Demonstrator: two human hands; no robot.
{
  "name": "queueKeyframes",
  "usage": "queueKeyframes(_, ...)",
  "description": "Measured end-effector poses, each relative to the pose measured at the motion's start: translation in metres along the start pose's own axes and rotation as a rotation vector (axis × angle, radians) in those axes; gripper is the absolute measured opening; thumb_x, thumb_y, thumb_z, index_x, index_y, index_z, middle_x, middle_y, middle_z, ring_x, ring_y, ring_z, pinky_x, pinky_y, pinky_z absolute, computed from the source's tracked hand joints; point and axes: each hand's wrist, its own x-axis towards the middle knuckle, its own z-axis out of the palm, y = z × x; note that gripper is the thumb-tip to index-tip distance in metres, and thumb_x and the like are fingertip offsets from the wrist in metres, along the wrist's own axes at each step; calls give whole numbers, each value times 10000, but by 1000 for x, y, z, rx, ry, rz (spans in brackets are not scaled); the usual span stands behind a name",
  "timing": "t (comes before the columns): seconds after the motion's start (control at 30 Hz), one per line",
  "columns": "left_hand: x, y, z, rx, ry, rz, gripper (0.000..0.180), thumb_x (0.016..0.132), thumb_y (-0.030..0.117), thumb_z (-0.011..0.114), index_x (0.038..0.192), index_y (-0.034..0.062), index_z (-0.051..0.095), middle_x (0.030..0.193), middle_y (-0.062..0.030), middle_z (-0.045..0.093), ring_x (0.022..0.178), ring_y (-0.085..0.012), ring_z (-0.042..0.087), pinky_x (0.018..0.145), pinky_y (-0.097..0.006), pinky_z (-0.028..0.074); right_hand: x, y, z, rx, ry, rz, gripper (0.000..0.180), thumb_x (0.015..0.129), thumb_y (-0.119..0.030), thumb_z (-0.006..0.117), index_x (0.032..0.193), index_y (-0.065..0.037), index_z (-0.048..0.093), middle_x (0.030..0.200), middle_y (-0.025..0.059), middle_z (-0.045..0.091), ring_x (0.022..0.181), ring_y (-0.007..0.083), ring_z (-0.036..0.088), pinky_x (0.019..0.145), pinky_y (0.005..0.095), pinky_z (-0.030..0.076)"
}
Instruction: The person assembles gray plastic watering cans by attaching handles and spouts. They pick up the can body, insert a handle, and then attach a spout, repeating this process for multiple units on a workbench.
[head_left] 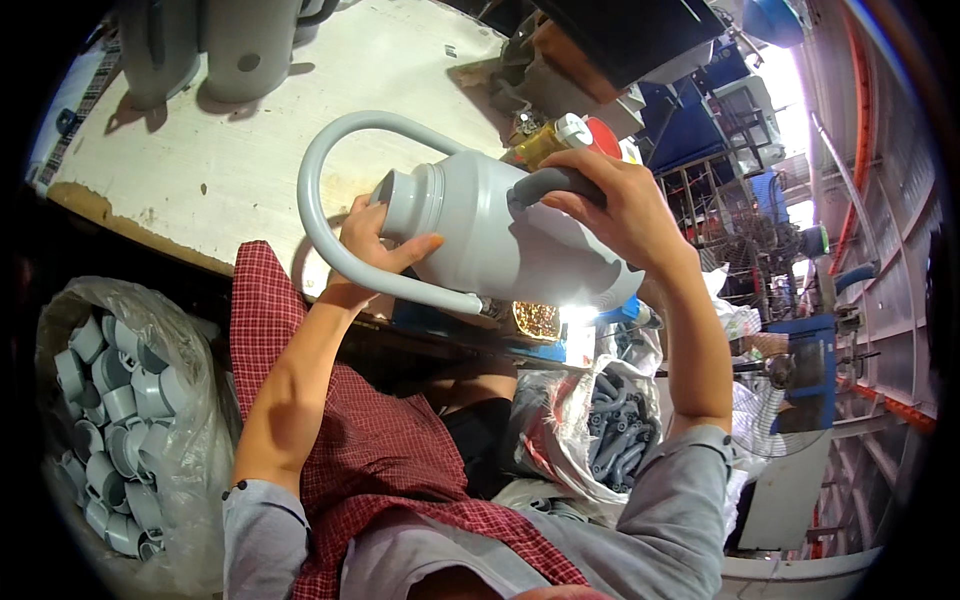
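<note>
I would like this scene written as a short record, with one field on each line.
Object: grey jug, tilted on its side, neck toward the left
Left hand: holds the jug at its neck
Right hand: grips the dark grey handle
Attached part: curved grey hoop, looping past the neck
Table: two more grey containers, upper left
Left bag: clear plastic, many grey parts
Right bag: whitish, dark grey curved parts
</note>
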Motion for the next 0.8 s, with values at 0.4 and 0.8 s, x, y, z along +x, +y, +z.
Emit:
queueKeyframes(0.4, 0, 0, 5, -114, -47, -76, 570, 744, 523, 721, 945, -10, 688, 908, -157, 672, 1003, -312, 543, 976, -445, 376, 4, 3, 1, 61, -22, -24, 268, 851, -181, 671, 1073, -42, 616, 903, 155, 660, 787, 334, 639, 707, 366, 502)
queueKeyframes(0.8, -2, 8, -6, 30, -62, -64, 605, 728, 579, 714, 920, 6, 700, 867, -155, 680, 1006, -340, 538, 988, -458, 362, 13, 5, -1, 18, -144, -16, 309, 834, -203, 688, 1088, -49, 605, 917, 162, 661, 790, 356, 639, 697, 382, 507)
